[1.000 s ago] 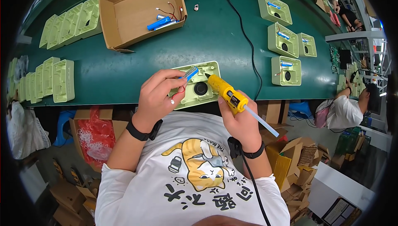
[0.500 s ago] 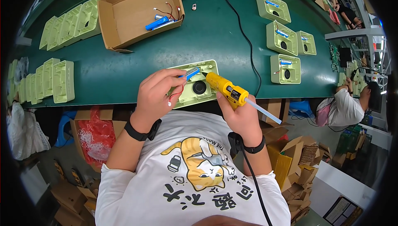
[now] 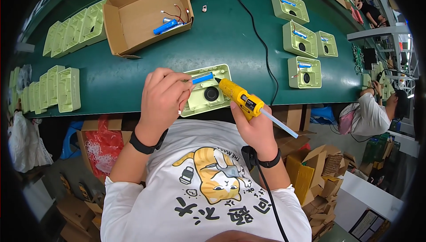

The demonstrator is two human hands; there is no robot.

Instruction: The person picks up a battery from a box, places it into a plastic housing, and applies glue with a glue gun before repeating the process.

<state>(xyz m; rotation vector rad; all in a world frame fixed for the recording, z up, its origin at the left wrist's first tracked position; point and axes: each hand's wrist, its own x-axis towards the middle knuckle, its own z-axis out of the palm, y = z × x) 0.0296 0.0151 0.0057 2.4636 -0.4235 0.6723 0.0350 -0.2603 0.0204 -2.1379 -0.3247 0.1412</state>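
My left hand [image 3: 163, 95] pinches the left end of a blue cylindrical battery [image 3: 203, 78], which lies along the upper part of a pale green plastic housing [image 3: 195, 105]. A small white connector shows below my left fingers; most of its wire is hidden by the hand. In the housing, below the battery, sits a round black speaker [image 3: 211, 94]. My right hand [image 3: 254, 129] is closed round a yellow hot glue gun [image 3: 237, 94]. Its dark nozzle is at the battery's right end, and a translucent glue stick [image 3: 279, 125] sticks out of its back.
A cardboard box [image 3: 124, 24] holding several blue batteries [image 3: 165, 26] stands at the back left. Rows of green housings [image 3: 69, 90] line the left side. Several housings with batteries [image 3: 305, 72] stand right. A black cable [image 3: 259, 38] crosses the table. Another person [image 3: 372, 113] sits at far right.
The battery has turned from a slant to nearly level in the housing. My left hand has shifted slightly left, and its red wire has gone out of sight. The glue gun stays near the battery's end.
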